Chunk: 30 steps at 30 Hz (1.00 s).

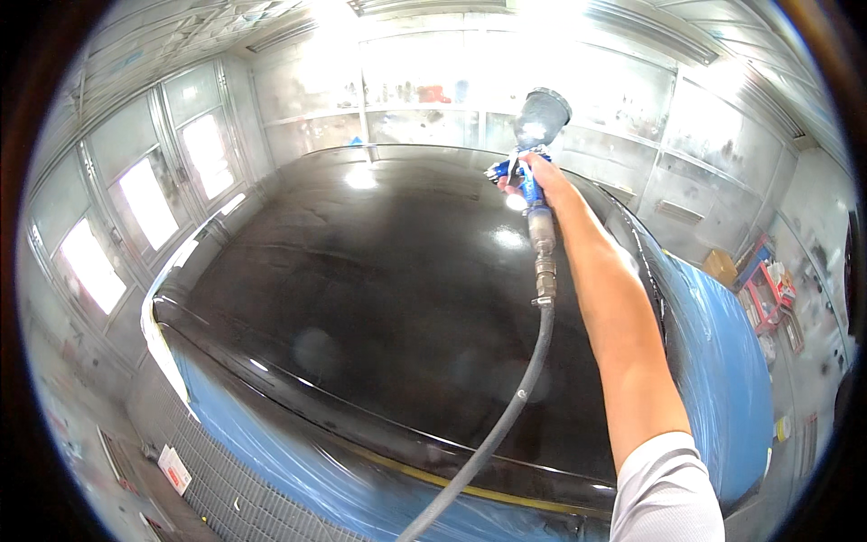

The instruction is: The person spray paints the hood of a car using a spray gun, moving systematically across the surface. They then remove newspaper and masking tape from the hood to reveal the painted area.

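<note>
My right hand (pixel 542 173), at the end of an arm stretched far forward, is closed around the handle of a blue spray gun (pixel 533 191). A dark, translucent paint cup (pixel 544 117) sits on top of the gun, tilted to the right. From metal fittings below the handle, a grey air hose (pixel 508 417) curves down over the near edge. The gun's nozzle end points left, above the far right part of a glossy black car roof (pixel 379 271). Whether spray is leaving it, I cannot tell. My left hand is out of view.
Blue masking film (pixel 722 334) covers the car's sides, with yellow tape (pixel 452 481) along the near edge. Metal grating (pixel 235 497) lies at lower left. At right stand a cardboard box (pixel 720 268) and a red rack (pixel 768 294). Pale booth walls surround the car.
</note>
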Each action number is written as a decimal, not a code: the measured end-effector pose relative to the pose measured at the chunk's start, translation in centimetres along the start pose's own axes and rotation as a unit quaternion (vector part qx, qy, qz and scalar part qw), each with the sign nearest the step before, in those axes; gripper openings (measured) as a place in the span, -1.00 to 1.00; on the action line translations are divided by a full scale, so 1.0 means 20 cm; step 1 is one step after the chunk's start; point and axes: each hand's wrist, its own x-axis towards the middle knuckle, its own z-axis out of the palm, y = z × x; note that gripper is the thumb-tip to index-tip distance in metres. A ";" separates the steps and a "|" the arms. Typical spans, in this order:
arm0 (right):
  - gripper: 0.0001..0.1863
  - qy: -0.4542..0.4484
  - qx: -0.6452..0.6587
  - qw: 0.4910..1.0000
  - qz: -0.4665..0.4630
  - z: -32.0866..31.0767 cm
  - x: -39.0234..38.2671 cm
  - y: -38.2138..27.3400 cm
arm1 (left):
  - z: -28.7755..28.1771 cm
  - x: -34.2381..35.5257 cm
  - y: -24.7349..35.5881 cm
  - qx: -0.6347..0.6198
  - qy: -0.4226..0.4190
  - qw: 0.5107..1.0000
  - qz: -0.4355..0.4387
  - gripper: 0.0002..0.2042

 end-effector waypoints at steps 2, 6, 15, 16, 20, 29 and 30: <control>-0.70 0.009 0.014 1.000 0.007 0.04 0.02 0.05 | 0.07 0.04 0.05 0.002 -0.006 1.000 -0.020 -0.82; -0.77 0.179 -0.046 0.982 0.026 0.01 -0.02 0.07 | 0.11 0.07 0.11 0.009 -0.021 0.999 -0.045 -0.83; -0.82 0.252 -0.085 0.964 0.018 -0.60 -0.25 -0.04 | 0.19 0.21 0.13 0.032 -0.098 0.992 -0.066 -0.85; -0.82 0.255 -0.099 0.962 0.015 -0.67 -0.29 -0.06 | 0.19 0.22 0.13 0.036 -0.111 0.991 -0.067 -0.85; -0.80 0.311 -0.152 0.938 -0.002 -0.85 -0.45 -0.10 | 0.20 0.28 0.13 0.054 -0.148 0.985 -0.077 -0.86; -0.79 0.389 -0.169 0.906 0.000 -1.22 -0.73 -0.14 | 0.22 0.36 0.15 0.082 -0.198 0.972 -0.095 -0.88; -0.79 0.396 -0.181 0.900 0.001 -1.26 -0.75 -0.14 | 0.22 0.36 0.15 0.083 -0.203 0.971 -0.097 -0.88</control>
